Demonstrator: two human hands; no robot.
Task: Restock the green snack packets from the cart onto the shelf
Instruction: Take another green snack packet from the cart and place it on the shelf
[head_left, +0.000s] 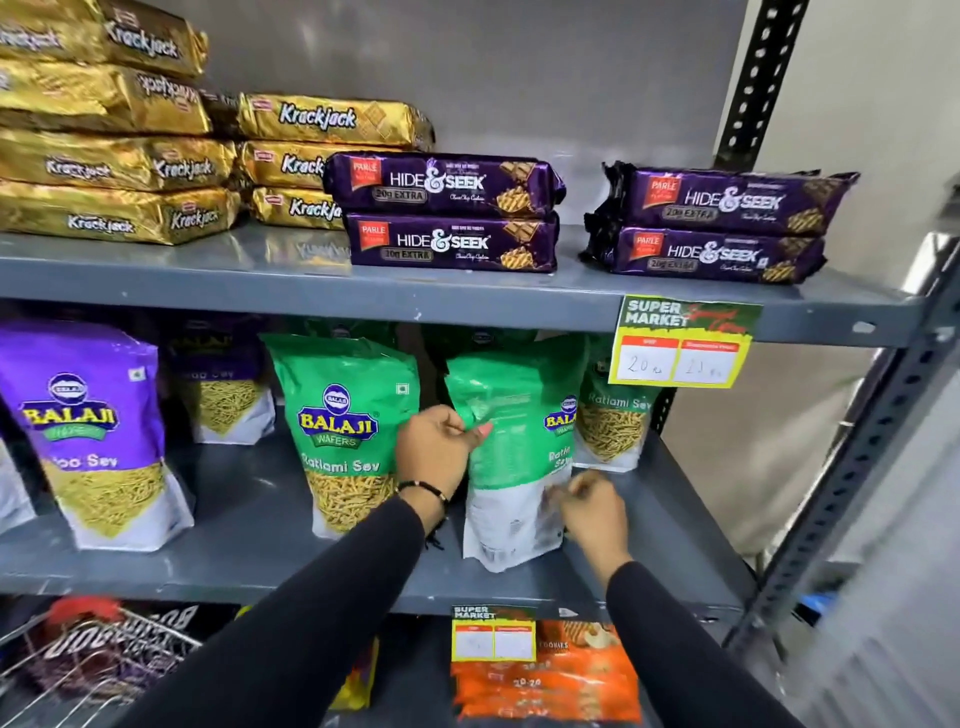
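A green snack packet (511, 457) stands on the middle grey shelf (249, 577), turned so that mostly its back and side show. My left hand (439, 447) pinches its upper left edge. My right hand (595, 514) grips its lower right edge near the white base. Another green Ratlami Sev packet (345, 431) stands upright just to the left, facing out. A third green packet (615, 415) stands behind at the right, partly hidden. The wire cart (78, 670) shows at the bottom left.
Purple Balaji packets (88, 436) stand at the shelf's left. Gold Krackjack packs (114, 156) and purple Hide & Seek packs (447, 213) lie stacked on the shelf above. A price tag (683, 343) hangs from that shelf's edge. Orange cookie packs (550, 675) sit below. A perforated upright (852, 467) bounds the right.
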